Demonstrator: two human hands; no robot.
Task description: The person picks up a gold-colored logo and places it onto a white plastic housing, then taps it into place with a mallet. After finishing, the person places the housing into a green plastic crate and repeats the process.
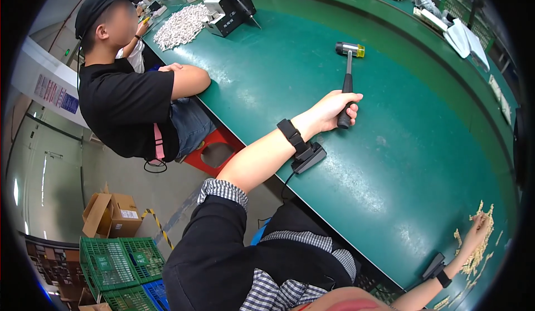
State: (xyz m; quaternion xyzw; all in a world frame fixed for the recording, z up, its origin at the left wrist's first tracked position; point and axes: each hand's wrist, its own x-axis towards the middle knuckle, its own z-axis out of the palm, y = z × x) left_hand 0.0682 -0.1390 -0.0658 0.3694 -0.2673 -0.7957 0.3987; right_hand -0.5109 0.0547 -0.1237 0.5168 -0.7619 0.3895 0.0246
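My left hand (334,110) is wrapped round the black grip of a mallet (346,88). The mallet's metal shaft points away from me. Its head, black at one end and clear yellow at the other, lies over the green tabletop (390,160). Far to the right, my right hand (475,233) is in a spread pile of small pale-yellow pieces (472,262). The fingers there look curled together among the pieces. What they hold, if anything, is too small to make out. Both wrists carry black straps with a small black device.
A person in black (128,88) sits on my left, arms folded at the table edge. Beyond are a heap of small white pieces (181,25) and a black machine (229,13). Green crates (111,263) and a cardboard box (120,213) stand on the floor at left.
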